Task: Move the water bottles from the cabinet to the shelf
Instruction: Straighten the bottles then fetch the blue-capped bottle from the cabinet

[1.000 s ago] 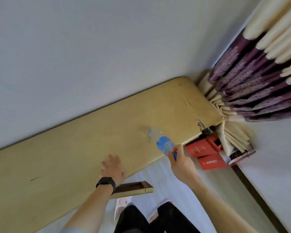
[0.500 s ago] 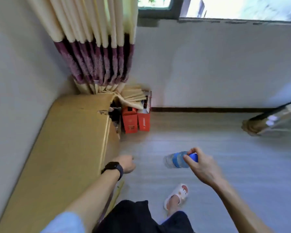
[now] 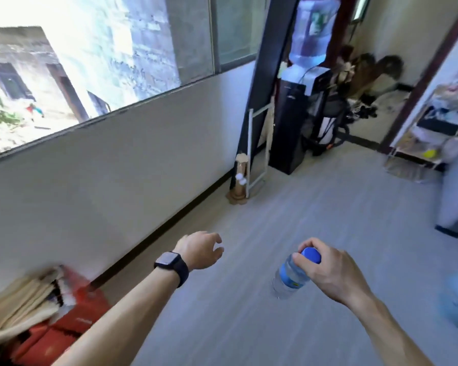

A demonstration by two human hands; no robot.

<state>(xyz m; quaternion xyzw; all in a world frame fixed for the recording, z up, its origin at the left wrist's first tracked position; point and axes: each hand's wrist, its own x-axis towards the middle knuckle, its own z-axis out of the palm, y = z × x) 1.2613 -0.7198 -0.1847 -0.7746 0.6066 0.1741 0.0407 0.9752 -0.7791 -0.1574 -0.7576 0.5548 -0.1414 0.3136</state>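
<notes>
Left arm: I have it extended forward, forearm bare; left hand [image 3: 200,250] back-up, fingers loosely curled, holding nothing. Right arm: likewise extended forward; right hand [image 3: 328,273] knuckles-up, fingers and thumb gripping the cap end of the water bottle [image 3: 288,280].

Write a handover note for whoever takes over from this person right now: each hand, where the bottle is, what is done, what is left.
Right hand: grips the bottle at its cap end; the bottle hangs tilted over the floor.
Left hand: open, holds nothing, stretched out ahead.
Done: one bottle is in hand and in transit.
Left: carry it to the shelf and set it down. The rack at far right may be that shelf, but the blur leaves that unsure. Any other bottles are out of view.
</notes>
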